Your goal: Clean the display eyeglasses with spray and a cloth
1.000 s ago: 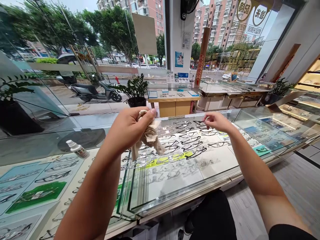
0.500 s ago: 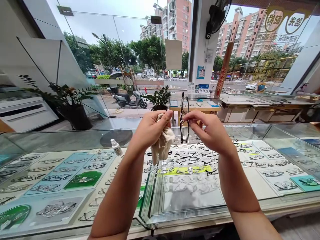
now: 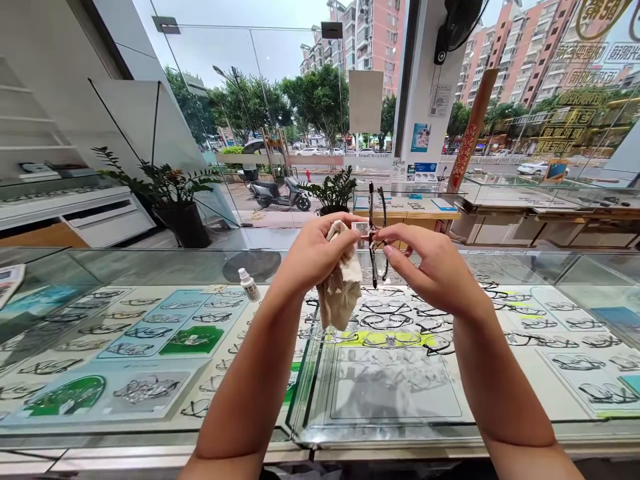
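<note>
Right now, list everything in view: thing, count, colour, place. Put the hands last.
glasses: one pair, dark frame, held upright between both hands
cloth: one, beige, hanging from the left hand
small bottle: one, white, standing on the glass counter left of the hands
glass counter: one, clear, running across the view, with rows of spectacle frames under the glass
potted plants: two, green, behind the counter by the window
scooter: one, dark, parked outside the window
fan: one, black, high on the pillar
left hand: grips the cloth, fingertips at the glasses
right hand: pinches the glasses
</note>
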`<act>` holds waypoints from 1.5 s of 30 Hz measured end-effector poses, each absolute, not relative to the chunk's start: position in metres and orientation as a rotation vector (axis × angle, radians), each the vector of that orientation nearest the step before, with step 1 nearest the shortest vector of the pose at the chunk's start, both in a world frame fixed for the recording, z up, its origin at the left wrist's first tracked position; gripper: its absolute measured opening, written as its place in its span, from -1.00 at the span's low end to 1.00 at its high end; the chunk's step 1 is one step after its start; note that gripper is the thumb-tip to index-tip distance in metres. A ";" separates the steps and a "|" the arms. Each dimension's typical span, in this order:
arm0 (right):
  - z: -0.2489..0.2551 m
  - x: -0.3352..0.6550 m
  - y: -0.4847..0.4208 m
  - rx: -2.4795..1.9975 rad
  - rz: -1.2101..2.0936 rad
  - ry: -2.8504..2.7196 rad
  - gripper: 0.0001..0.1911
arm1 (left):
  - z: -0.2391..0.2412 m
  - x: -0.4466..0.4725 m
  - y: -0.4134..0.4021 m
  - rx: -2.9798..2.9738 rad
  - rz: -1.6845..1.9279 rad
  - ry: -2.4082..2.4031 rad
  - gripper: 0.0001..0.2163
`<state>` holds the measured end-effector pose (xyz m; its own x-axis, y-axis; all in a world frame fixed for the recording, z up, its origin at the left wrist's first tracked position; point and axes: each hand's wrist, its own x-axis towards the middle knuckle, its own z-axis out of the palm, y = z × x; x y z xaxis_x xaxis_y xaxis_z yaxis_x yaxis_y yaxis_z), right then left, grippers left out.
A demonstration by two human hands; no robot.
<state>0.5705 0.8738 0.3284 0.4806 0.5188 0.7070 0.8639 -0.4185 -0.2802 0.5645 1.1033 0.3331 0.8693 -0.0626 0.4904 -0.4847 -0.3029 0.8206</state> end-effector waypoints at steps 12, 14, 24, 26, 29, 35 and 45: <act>0.328 0.574 0.876 -1.769 -0.555 -1.117 -0.85 | 0.329 0.569 1.100 1.666 0.425 -0.451 -0.56; 0.326 0.576 0.879 -1.676 -0.504 -1.026 -0.89 | 0.328 0.570 1.099 1.639 0.430 -0.444 -0.58; 0.321 0.600 0.887 -1.515 -0.069 -0.836 -0.62 | 0.330 0.561 1.092 1.699 0.424 -0.429 -0.58; 0.323 0.602 0.885 -1.495 -0.003 -0.807 -0.62 | 0.329 0.562 1.092 1.702 0.427 -0.447 -0.58; 0.325 0.602 0.881 -1.470 0.058 -0.789 -0.64 | 0.327 0.564 1.094 1.731 0.457 -0.482 -0.62; 0.329 0.604 0.872 -1.498 0.049 -0.777 -0.70 | 0.325 0.569 1.098 1.889 0.766 -0.471 -0.80; 0.327 0.614 0.861 -1.581 0.218 -0.867 -0.79 | 0.321 0.577 1.107 2.094 1.219 -0.418 -0.84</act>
